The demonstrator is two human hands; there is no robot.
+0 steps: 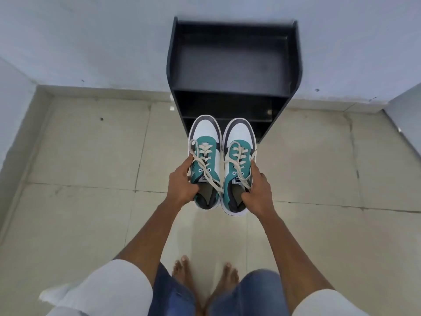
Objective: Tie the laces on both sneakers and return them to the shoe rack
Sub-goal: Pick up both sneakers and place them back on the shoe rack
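Note:
I hold two white, teal and grey sneakers side by side in the air, toes pointing away from me. My left hand (182, 182) grips the left sneaker (205, 142) at its collar, fingers inside the opening. My right hand (258, 190) grips the right sneaker (239, 144) the same way. Cream laces (205, 165) lie loose across both tongues; I see no bow on either. The black shoe rack (234, 62) stands against the wall just beyond the toes, its shelves bare.
Beige tiled floor (91, 144) spreads on all sides. Pale blue walls close in behind the rack and at both sides. My bare feet (182, 270) stand on the tiles below the sneakers, in front of the rack.

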